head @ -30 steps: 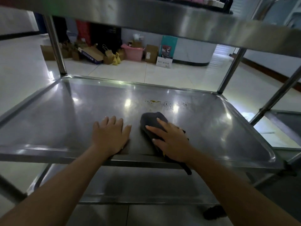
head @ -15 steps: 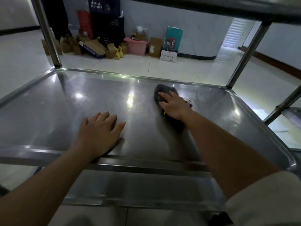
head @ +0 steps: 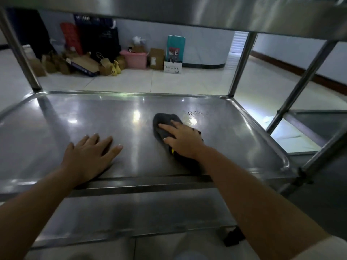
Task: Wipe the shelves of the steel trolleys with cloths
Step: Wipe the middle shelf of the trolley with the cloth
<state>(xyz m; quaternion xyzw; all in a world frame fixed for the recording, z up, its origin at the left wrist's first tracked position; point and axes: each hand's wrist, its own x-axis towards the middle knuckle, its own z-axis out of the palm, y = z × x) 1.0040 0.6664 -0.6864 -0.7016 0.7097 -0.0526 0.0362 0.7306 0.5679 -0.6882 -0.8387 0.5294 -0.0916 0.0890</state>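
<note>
The middle shelf of a steel trolley fills the view, shiny and rimmed. My right hand lies flat on a dark grey cloth right of the shelf's centre, fingers straight, pressing it down on the steel. Just beyond the cloth sits a patch of droplets and a yellowish smear. My left hand rests flat on the bare steel near the front edge, fingers spread. The cloth's near end is hidden under my right hand and wrist.
The trolley's top shelf hangs low overhead and a lower shelf shows below. Steel posts stand at the corners. A second trolley's shelf is to the right. Boxes, bags and a pink tub line the far wall.
My right hand pushed the cloth away to the far side of the shelf, then drew it back towards me by half a hand. My left hand stayed flat on the steel.
</note>
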